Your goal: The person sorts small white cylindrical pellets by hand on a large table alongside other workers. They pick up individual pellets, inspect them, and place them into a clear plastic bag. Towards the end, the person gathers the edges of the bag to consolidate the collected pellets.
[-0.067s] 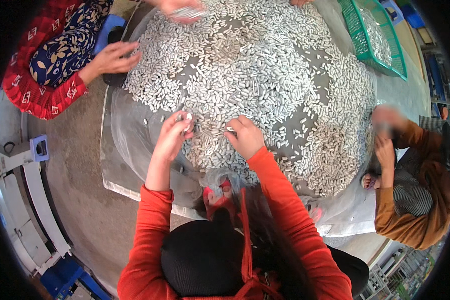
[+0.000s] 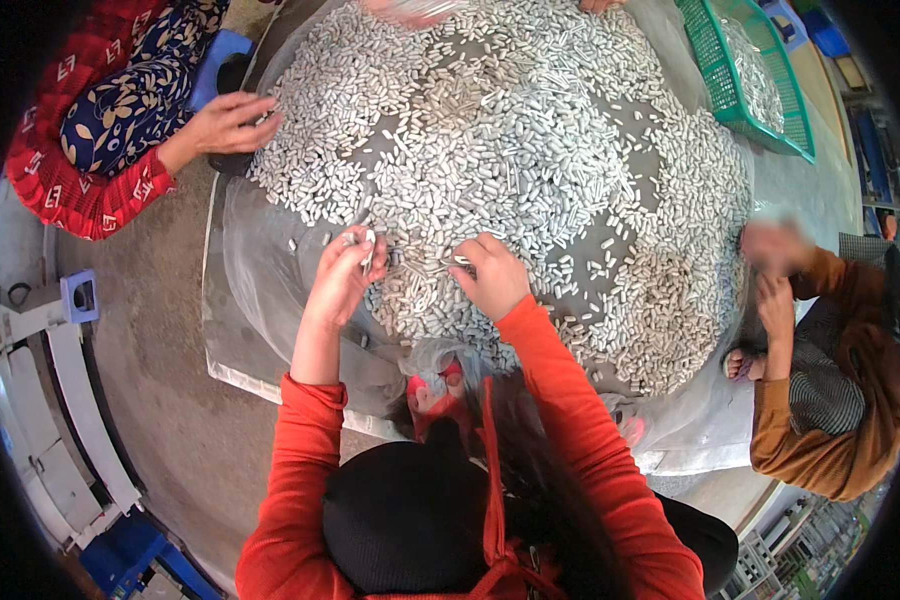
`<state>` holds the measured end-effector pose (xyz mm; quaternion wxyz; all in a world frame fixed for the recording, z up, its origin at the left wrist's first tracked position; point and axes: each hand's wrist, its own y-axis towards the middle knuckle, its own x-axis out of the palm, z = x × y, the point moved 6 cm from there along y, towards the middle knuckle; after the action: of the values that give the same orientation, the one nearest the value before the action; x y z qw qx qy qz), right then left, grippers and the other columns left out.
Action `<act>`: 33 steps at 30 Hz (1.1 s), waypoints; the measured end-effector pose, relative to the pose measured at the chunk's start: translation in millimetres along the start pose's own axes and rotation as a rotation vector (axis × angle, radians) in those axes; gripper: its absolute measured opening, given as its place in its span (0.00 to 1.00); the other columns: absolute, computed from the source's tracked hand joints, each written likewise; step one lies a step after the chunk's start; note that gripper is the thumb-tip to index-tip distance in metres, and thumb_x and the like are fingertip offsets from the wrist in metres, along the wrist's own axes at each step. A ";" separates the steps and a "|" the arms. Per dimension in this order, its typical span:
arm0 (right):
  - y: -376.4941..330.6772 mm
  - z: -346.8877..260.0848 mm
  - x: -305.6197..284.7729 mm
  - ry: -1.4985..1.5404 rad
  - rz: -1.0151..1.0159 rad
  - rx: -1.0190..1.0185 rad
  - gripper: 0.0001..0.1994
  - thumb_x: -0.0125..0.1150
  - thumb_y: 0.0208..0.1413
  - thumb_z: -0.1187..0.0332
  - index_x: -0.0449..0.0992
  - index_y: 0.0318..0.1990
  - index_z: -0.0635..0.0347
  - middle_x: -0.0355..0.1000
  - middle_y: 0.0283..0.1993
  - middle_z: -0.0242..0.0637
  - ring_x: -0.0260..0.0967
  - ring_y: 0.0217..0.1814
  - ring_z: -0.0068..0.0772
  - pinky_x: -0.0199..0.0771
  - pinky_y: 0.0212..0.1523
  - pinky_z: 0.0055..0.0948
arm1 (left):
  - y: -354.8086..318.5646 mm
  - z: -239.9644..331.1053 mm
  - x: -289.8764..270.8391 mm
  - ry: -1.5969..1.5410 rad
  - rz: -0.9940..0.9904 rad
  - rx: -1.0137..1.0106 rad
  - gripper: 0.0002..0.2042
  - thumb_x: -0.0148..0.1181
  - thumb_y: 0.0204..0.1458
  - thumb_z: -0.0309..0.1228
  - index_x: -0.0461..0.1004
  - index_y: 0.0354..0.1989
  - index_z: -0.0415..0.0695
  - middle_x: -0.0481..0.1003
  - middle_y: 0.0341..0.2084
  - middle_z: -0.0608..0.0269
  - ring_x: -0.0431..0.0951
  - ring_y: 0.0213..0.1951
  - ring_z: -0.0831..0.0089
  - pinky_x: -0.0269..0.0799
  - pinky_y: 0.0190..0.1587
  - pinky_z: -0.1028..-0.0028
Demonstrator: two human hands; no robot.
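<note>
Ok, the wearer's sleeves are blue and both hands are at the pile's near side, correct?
The colour is wrong: the head view shows red-orange sleeves. The left hand and right hand are indeed at the near side of the pile of small pale pieces.

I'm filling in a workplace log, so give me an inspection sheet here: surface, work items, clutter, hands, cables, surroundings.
Surface: clear plastic sheeting beneath the heap, with dark patches showing through gaps.
Work items: many small pale pieces, loosely spread and heaped.
Clutter: green basket at upper right, holding pale or silvery contents.
Hands: left hand holds at least one white piece; right hand appears to pinch a small pale piece.
Cables: nothing seen.
Surroundings: a co-worker's hand at left by the heap; a person in brown sleeves at right; a blurred hand at the top edge.
</note>
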<state>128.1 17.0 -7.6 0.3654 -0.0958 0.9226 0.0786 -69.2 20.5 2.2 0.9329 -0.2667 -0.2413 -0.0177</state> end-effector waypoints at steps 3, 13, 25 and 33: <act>-2.7 9.2 0.8 0.111 0.030 0.047 0.07 0.60 0.44 0.70 0.71 0.32 0.56 0.66 0.30 0.37 0.66 0.31 0.39 0.67 0.31 0.32 | 0.0 -7.1 -17.0 -0.004 -0.010 0.006 0.07 0.49 0.51 0.25 0.64 0.39 0.44 0.66 0.25 0.69 0.64 0.27 0.81 0.59 0.28 0.81; -13.3 26.1 6.8 1.632 -0.009 0.649 0.05 0.50 0.52 0.74 0.66 0.37 0.57 0.68 0.29 0.33 0.64 0.28 0.25 0.65 0.29 0.25 | 14.8 -10.2 -23.4 0.940 0.237 0.346 0.06 0.57 0.48 0.27 0.72 0.32 0.40 0.67 0.17 0.69 0.62 0.22 0.82 0.61 0.26 0.79; -1.7 1.6 12.8 0.425 -0.096 0.105 0.04 0.56 0.49 0.69 0.71 0.33 0.52 0.67 0.26 0.31 0.68 0.27 0.28 0.69 0.27 0.28 | 8.7 -0.9 -14.5 1.332 0.177 0.536 0.07 0.58 0.46 0.26 0.71 0.33 0.39 0.69 0.25 0.58 0.70 0.26 0.67 0.66 0.30 0.72; 0.9 -10.3 7.3 -0.044 -0.130 -0.016 0.05 0.58 0.45 0.66 0.71 0.30 0.52 0.68 0.28 0.35 0.69 0.30 0.41 0.70 0.29 0.36 | -2.3 -17.9 -20.0 -0.100 -0.099 0.034 0.07 0.51 0.52 0.28 0.66 0.37 0.40 0.66 0.26 0.65 0.66 0.28 0.75 0.63 0.30 0.77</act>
<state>115.9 14.8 -5.1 0.3891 -0.1565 0.9055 0.0644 -79.3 7.5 -19.1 0.9221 -0.2389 -0.3008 -0.0464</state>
